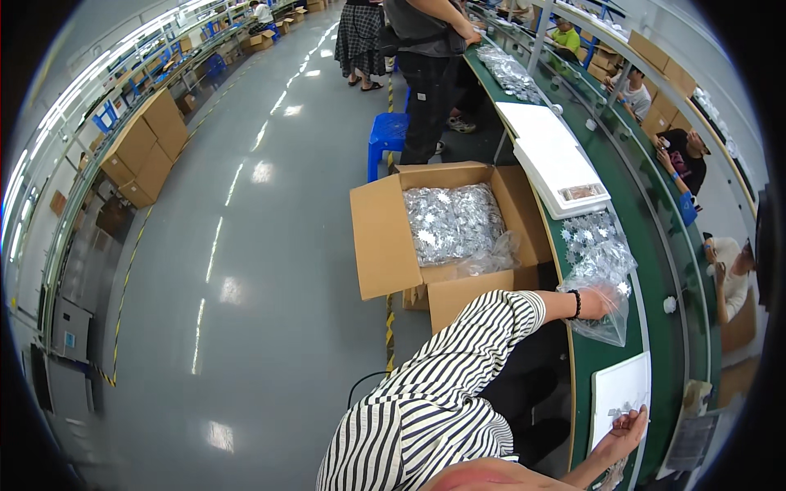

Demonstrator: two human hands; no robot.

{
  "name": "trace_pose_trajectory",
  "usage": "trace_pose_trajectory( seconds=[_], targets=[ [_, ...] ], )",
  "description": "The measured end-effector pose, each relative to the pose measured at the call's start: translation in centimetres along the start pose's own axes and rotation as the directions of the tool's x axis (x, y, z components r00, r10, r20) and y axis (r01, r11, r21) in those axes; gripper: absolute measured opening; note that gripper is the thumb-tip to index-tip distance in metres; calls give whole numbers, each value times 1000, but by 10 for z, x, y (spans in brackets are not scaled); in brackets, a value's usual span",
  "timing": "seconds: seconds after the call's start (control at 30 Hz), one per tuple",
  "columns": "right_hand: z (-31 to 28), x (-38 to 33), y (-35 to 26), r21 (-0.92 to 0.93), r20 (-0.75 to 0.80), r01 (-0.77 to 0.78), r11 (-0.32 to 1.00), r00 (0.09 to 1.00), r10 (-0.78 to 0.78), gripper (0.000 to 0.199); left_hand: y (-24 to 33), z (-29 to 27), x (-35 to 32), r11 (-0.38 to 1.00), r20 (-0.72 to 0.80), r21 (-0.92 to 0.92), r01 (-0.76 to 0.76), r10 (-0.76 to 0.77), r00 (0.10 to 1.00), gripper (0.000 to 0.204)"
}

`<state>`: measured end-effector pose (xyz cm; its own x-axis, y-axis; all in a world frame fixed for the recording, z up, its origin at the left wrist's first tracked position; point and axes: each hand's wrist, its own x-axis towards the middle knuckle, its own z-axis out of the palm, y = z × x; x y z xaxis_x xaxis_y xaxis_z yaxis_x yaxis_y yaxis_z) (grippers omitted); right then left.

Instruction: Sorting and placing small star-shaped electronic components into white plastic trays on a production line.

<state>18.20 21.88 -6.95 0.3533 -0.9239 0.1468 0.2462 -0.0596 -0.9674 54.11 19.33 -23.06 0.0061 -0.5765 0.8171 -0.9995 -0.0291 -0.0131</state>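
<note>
My left hand (596, 302), with a black beaded bracelet at the wrist, reaches into a clear plastic bag (602, 327) on the green bench. Silvery star-shaped metal parts (602, 260) fill the bag's far end. Plastic and glare hide this hand's fingers. Nearer the lower edge, my right hand (624, 435) is at the side of a white tray (610, 380). Its fingers are curled together in a pinch; what they hold is too small to make out. A few small grey pieces (626, 407) lie on the tray beside the fingertips.
An open cardboard box (381, 237) packed with bagged silvery parts (454, 221) stands left of the bench. White foam trays (557, 159) lie farther along the green bench top. A conveyor (655, 245) runs alongside, with several people beyond it. A blue stool (386, 135) and a standing person (430, 82) are farther up.
</note>
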Motion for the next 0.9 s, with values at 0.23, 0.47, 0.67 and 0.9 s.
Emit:
trace_pose_trajectory(
  seconds=[0.23, 0.47, 0.67, 0.9],
  targets=[
    [-15, 9, 14, 46, -26, -31, 998, 999, 32, 37, 6, 1, -1, 974, 27, 225, -9, 3, 1000, 24],
    [-24, 20, 27, 2, -41, -46, 999, 998, 46, 35, 61, -78, 37, 678, 192, -216, 703, -676, 711, 18],
    [-17, 27, 28, -106, -97, -47, 993, 995, 36, 35, 73, -147, -9, -349, 479, -834, 428, -842, 248, 13],
    [14, 24, 33, -23, 33, 2, 1000, 999, -1, 28, 94, -212, -36, -781, 761, -577, -239, -620, 189, 12]
  ],
)
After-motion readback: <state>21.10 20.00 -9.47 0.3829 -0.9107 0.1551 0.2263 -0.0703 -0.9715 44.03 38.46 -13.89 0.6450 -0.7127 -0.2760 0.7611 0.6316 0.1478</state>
